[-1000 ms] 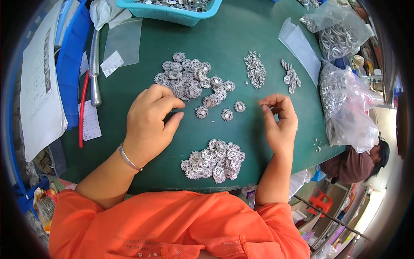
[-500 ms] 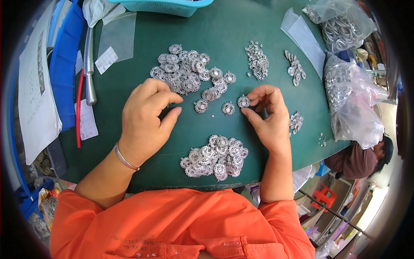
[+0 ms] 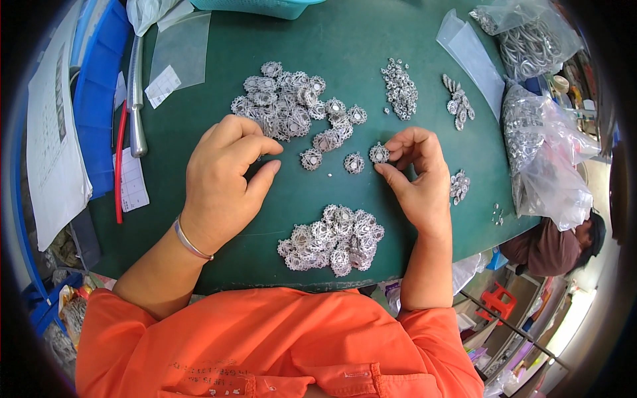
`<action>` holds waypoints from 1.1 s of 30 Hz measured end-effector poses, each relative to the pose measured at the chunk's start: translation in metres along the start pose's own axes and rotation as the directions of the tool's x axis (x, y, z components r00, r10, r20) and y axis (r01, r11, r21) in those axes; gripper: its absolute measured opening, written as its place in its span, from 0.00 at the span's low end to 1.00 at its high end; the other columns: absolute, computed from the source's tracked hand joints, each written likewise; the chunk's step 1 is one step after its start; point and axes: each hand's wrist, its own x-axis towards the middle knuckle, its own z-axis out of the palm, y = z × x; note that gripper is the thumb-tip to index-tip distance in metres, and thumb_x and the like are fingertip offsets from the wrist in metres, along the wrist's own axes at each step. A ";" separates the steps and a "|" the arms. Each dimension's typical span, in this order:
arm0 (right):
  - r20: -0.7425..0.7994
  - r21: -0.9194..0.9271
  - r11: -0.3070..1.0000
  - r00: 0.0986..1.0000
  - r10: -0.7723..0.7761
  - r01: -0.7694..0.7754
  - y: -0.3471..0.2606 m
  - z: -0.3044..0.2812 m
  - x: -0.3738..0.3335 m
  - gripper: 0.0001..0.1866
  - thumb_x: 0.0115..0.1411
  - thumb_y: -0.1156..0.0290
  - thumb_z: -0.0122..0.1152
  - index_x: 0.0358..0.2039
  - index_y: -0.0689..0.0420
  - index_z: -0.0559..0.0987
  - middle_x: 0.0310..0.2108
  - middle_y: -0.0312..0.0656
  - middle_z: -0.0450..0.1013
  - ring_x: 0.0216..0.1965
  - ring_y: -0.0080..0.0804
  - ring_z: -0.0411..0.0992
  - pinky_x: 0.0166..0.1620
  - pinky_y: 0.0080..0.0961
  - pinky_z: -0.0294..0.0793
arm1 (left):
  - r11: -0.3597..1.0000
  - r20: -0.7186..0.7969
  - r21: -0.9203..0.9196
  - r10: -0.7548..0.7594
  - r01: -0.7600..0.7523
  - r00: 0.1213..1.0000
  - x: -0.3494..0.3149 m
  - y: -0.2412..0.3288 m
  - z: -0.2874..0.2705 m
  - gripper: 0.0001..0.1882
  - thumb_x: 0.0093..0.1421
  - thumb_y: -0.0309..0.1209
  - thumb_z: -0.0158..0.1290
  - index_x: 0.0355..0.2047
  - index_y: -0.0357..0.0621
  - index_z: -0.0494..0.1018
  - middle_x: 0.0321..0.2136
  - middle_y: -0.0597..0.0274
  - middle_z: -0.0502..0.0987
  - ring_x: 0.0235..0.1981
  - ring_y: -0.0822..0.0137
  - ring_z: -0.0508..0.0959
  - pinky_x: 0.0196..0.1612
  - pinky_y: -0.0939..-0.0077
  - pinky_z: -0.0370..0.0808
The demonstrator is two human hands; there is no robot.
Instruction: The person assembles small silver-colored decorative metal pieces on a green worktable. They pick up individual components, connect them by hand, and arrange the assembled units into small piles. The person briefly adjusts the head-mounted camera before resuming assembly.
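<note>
My right hand (image 3: 419, 176) is closed, with thumb and fingertips at the edge of a small round silvery openwork ornament (image 3: 379, 153) with a pale centre. Just left of it a similar ornament (image 3: 353, 162) lies on the table. My left hand (image 3: 229, 179) is curled near the far pile of openwork ornaments (image 3: 279, 106). Its thumb tip and forefinger tip are close together, and a tiny greyish bit shows behind them, too small to name. Between my forearms lies a near pile of lacy metal ornaments (image 3: 332, 240).
On the green table (image 3: 252, 265), small metal rings (image 3: 401, 93) and oval metal pieces (image 3: 458, 103) lie at the right. Clear bags of metal parts (image 3: 544, 146) line the right edge. A blue tray (image 3: 103, 99), red stick (image 3: 121, 166) and metal rod (image 3: 137, 99) are left. Another person (image 3: 554, 245) sits beyond.
The whole view has shifted slightly. Both hands keep nearly the same pose, and the ornament stays at my right fingertips.
</note>
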 end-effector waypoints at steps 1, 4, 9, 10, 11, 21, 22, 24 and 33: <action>-0.001 0.001 1.000 1.000 0.003 -0.003 -0.001 0.000 0.000 0.24 0.46 0.88 0.69 0.43 0.57 0.72 0.35 0.34 0.73 0.35 0.23 0.71 0.38 0.20 0.73 | 1.000 0.000 0.003 0.002 -0.002 1.000 0.000 0.000 0.000 0.11 0.46 0.17 0.62 0.31 0.41 0.78 0.32 0.59 0.73 0.36 0.59 0.76 0.40 0.71 0.72; 0.003 -0.011 1.000 1.000 -0.005 0.005 -0.002 0.000 0.000 0.23 0.47 0.87 0.69 0.42 0.58 0.73 0.35 0.34 0.74 0.35 0.23 0.71 0.38 0.21 0.73 | 1.000 -0.002 0.008 0.005 -0.005 1.000 0.000 -0.001 0.000 0.11 0.46 0.17 0.62 0.31 0.41 0.78 0.32 0.59 0.73 0.36 0.59 0.76 0.40 0.71 0.72; 0.021 -0.046 0.996 0.997 -0.076 0.076 -0.001 -0.012 0.000 0.18 0.49 0.87 0.67 0.39 0.60 0.74 0.36 0.36 0.75 0.35 0.24 0.72 0.37 0.21 0.73 | 1.000 0.000 0.012 0.003 -0.003 1.000 0.001 0.002 0.000 0.10 0.46 0.18 0.62 0.31 0.41 0.78 0.32 0.59 0.73 0.37 0.59 0.76 0.40 0.71 0.72; -0.024 -0.049 0.995 0.996 -0.088 0.086 -0.004 -0.015 0.001 0.14 0.52 0.87 0.63 0.38 0.61 0.75 0.34 0.37 0.76 0.34 0.24 0.73 0.37 0.21 0.72 | 1.000 0.002 0.011 0.004 -0.004 1.000 0.000 0.001 0.000 0.10 0.46 0.18 0.62 0.31 0.41 0.78 0.32 0.59 0.73 0.37 0.59 0.76 0.40 0.71 0.72; -0.065 -0.071 0.992 0.992 -0.111 0.106 0.001 -0.018 0.002 0.12 0.53 0.88 0.61 0.38 0.61 0.75 0.33 0.37 0.76 0.33 0.25 0.73 0.37 0.21 0.72 | 1.000 0.001 0.015 0.005 -0.005 1.000 0.000 0.001 0.000 0.10 0.46 0.18 0.62 0.31 0.41 0.78 0.33 0.59 0.73 0.37 0.59 0.76 0.39 0.71 0.72; 0.040 -0.166 0.961 0.975 -0.219 0.223 -0.004 -0.011 0.000 0.21 0.45 0.85 0.71 0.40 0.58 0.75 0.39 0.39 0.76 0.38 0.33 0.75 0.37 0.26 0.73 | 1.000 0.010 0.016 0.001 -0.001 1.000 0.000 0.000 0.000 0.10 0.47 0.18 0.62 0.31 0.41 0.78 0.33 0.59 0.73 0.37 0.60 0.76 0.39 0.71 0.72; 0.034 -0.172 0.962 0.977 -0.210 0.213 -0.004 -0.012 0.000 0.21 0.45 0.85 0.71 0.40 0.58 0.74 0.39 0.39 0.75 0.39 0.33 0.74 0.37 0.26 0.73 | 1.000 0.011 0.017 -0.002 0.002 1.000 0.000 0.000 -0.001 0.10 0.47 0.18 0.62 0.31 0.41 0.78 0.33 0.59 0.73 0.37 0.60 0.76 0.40 0.71 0.72; 0.024 -0.184 0.964 0.981 -0.191 0.192 -0.005 -0.013 0.001 0.23 0.44 0.85 0.71 0.41 0.58 0.74 0.39 0.40 0.74 0.40 0.34 0.74 0.38 0.27 0.73 | 1.000 0.007 0.012 0.002 -0.002 1.000 0.000 0.000 -0.001 0.10 0.47 0.18 0.62 0.31 0.41 0.78 0.33 0.59 0.73 0.37 0.60 0.76 0.40 0.71 0.72; 0.048 -0.155 0.973 0.985 -0.166 0.172 -0.010 -0.006 0.000 0.22 0.46 0.85 0.69 0.42 0.59 0.73 0.39 0.40 0.75 0.40 0.33 0.74 0.40 0.27 0.73 | 1.000 0.006 0.002 -0.001 0.001 1.000 -0.001 0.000 -0.001 0.11 0.46 0.18 0.63 0.31 0.41 0.78 0.33 0.59 0.73 0.37 0.59 0.76 0.41 0.70 0.72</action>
